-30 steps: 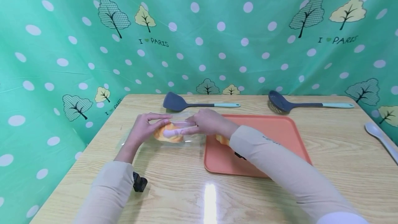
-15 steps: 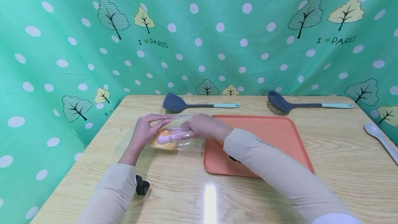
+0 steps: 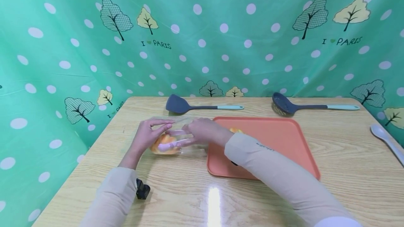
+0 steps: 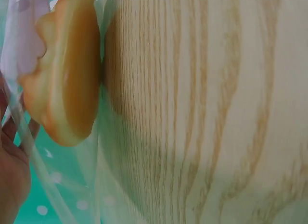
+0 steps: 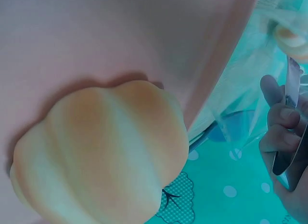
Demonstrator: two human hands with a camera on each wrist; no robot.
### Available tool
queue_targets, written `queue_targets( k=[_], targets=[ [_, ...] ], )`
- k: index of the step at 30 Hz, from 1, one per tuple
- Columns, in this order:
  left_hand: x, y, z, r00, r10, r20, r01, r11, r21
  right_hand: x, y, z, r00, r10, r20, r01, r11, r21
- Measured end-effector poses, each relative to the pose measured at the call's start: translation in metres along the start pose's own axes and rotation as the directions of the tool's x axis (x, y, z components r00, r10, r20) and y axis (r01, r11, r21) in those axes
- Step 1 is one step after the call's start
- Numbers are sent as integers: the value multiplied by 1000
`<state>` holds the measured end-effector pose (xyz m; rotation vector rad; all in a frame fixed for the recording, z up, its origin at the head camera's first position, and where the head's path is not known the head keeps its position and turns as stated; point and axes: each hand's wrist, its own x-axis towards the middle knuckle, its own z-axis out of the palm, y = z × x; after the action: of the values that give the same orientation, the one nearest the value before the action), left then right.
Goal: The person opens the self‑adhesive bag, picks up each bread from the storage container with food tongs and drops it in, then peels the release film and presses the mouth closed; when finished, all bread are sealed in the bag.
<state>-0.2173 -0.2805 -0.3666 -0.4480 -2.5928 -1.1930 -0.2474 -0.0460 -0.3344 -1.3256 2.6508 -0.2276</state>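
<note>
A bread roll [image 3: 155, 147], orange-brown and ridged, lies inside a clear plastic bag [image 4: 72, 197] at the left of the table. My left hand [image 3: 147, 135] pinches the bag's upper edge between thumb and fingers. From the right, my right hand [image 3: 203, 130] grips pale purple tongs [image 3: 168, 145], whose ends reach into the bag at the roll. The left wrist view has the roll [image 4: 79, 80] close up, a tong end [image 4: 21, 46] overlapping its side. On the pink tray [image 3: 268, 132], a second bread roll [image 5: 101, 152] sits below my right forearm, partly hidden in the head view.
Behind the bag, a dark spatula [image 3: 177, 104] with a mint handle lies along the table's back edge. A dark ladle [image 3: 284, 103] lies behind the tray. At the far right is a white spoon [image 3: 380, 133]. A green dotted cloth [image 3: 208, 55] hangs behind the table.
Both the bagged roll and the tong ends have shifted slightly left and lower. My right hand has followed left and down, uncovering a bit of the tray's roll. The left hand keeps its pinch.
</note>
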Motion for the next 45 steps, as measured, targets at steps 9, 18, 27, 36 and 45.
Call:
queue_targets(
  k=[9, 18, 27, 36, 45],
  targets=[
    [-1, -1, -7, 996, -24, 82, 23, 1000, 5, -4, 1, 1, 998, -28, -57, 22, 993, -112],
    [-1, 1, -7, 995, -27, 94, 25, 999, 20, -4, 4, 3, 998, -37, -44, 36, 999, -36],
    [0, 4, -8, 995, -9, 99, 5, 999, 37, -12, 6, 4, 1000, -8, -11, 8, 998, -66],
    [0, 4, -9, 995, -20, 96, 17, 999, 35, -19, 13, 4, 998, 35, -48, -37, 999, -29],
    [-2, 5, -12, 993, -50, 107, 46, 998, 32, -31, 21, -6, 996, 32, -85, -36, 998, -43]
  ],
)
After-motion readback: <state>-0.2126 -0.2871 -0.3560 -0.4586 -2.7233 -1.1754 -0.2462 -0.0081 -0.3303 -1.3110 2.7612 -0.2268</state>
